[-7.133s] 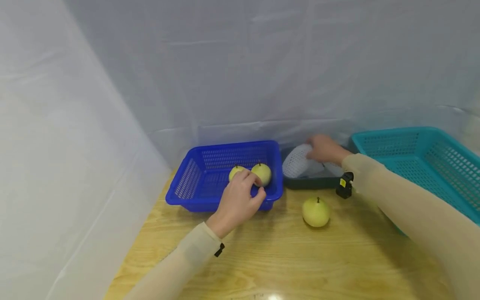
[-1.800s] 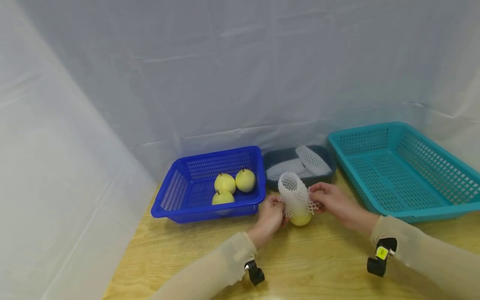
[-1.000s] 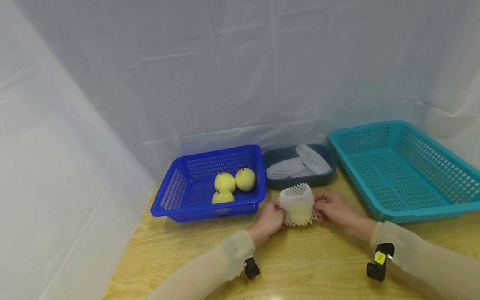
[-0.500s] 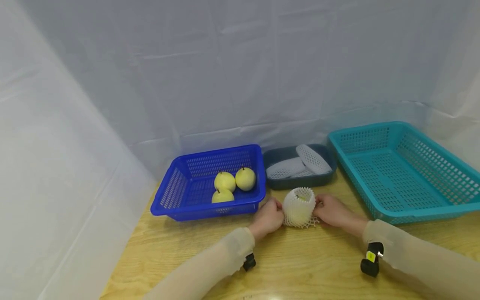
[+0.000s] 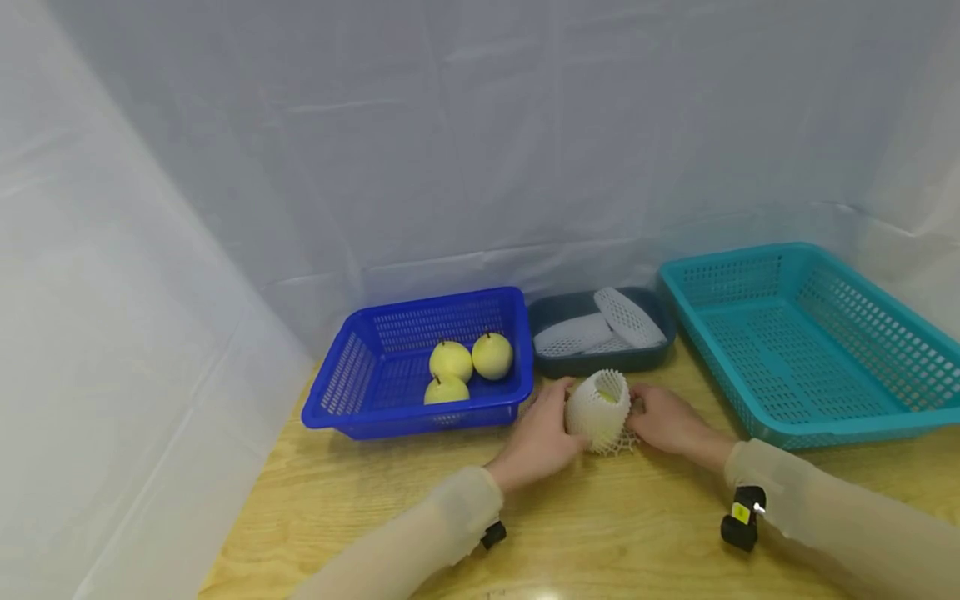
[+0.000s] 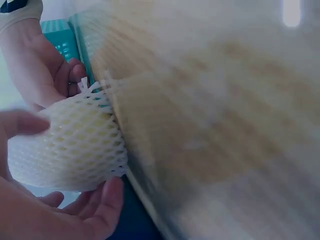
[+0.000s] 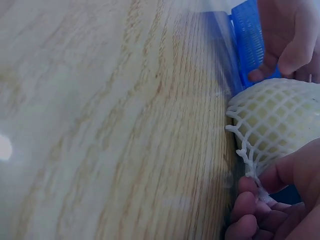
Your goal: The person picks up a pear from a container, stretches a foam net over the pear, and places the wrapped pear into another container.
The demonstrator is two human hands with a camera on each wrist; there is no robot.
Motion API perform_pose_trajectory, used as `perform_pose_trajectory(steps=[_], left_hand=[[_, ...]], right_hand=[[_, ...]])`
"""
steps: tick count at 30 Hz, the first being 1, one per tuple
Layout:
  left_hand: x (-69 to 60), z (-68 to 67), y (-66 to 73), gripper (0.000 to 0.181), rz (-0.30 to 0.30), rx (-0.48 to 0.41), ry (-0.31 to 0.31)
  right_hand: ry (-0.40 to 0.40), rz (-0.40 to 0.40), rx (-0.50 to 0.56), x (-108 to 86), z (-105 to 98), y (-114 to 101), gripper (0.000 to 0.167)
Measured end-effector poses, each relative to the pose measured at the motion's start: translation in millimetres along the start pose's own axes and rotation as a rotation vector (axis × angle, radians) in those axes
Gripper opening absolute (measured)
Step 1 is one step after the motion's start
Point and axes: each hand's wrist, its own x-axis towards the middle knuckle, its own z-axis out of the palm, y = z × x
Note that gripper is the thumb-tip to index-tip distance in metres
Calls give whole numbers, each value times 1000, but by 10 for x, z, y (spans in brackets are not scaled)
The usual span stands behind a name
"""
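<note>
A yellow pear in a white foam net [image 5: 597, 412] stands on the wooden table, its top showing through the net's round opening. My left hand [image 5: 538, 435] is at the net's left side, thumb and fingers spread around it; in the left wrist view the net [image 6: 75, 145] lies between that thumb and the fingers. My right hand [image 5: 670, 423] pinches the loose lower edge of the net on the right. The right wrist view shows this pinch, with the right hand [image 7: 285, 200] at the edge of the net [image 7: 275, 117].
A blue basket [image 5: 420, 423] with three pears [image 5: 492, 357] stands on the left. Behind the netted pear, a dark tray [image 5: 600, 364] holds several white foam nets [image 5: 628, 318]. A teal basket [image 5: 847, 432] stands on the right, and a pale sheet [image 5: 480, 142] hangs behind.
The net has come down over the pear from above. In the last half second my left hand let go of the net's lower edge and spread around its side, and the net's opening tilted right.
</note>
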Motion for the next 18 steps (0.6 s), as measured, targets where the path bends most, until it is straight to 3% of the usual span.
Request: perform_pose_trajectory(steps=[3,9,18], left_hand=[[-1,3,19,82,42,19,-16],[31,27,-32,62,23,-1,-54],[108,44,-101,52,33,32,-102]], right_hand=[[-6,-5,-24,-7,-15,-35,43],[1,-29,-70,-9,7,-43,34],[-16,-49,-125,-1,19,13,36]])
